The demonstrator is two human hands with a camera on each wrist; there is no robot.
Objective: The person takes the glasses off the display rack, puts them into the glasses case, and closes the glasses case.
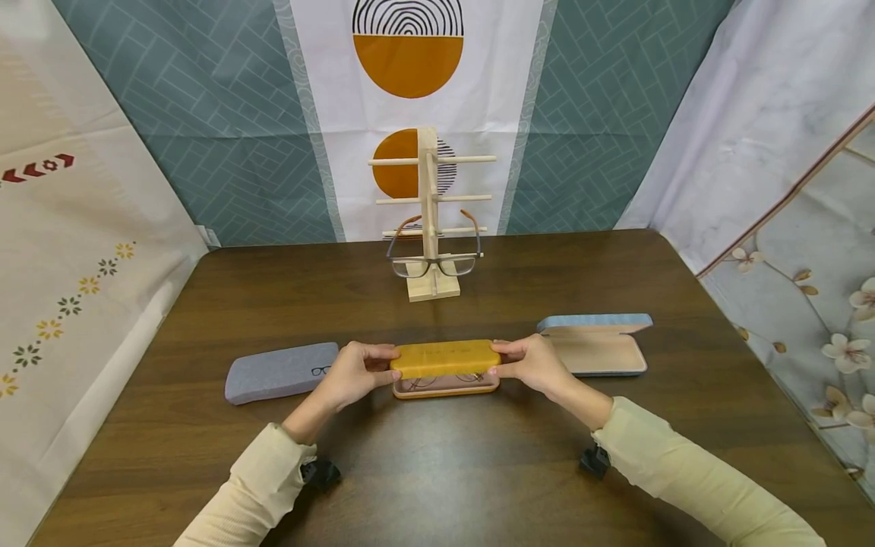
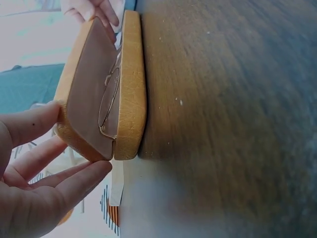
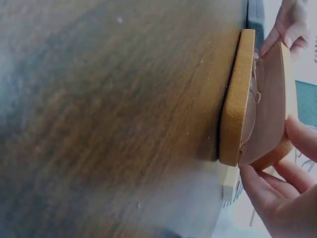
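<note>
Left hand (image 1: 354,374), right hand (image 1: 536,365), both hands pinching, forearms (image 1: 256,479) (sleeved) angled inward.

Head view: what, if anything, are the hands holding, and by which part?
The yellow glasses case, by its partly raised lid: left hand at the left end, right hand at the right.

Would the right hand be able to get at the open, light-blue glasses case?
Probably yes: nothing visible stands between the right hand and that blue case, but the hand grips the yellow oblong lid and must first release it.
</note>
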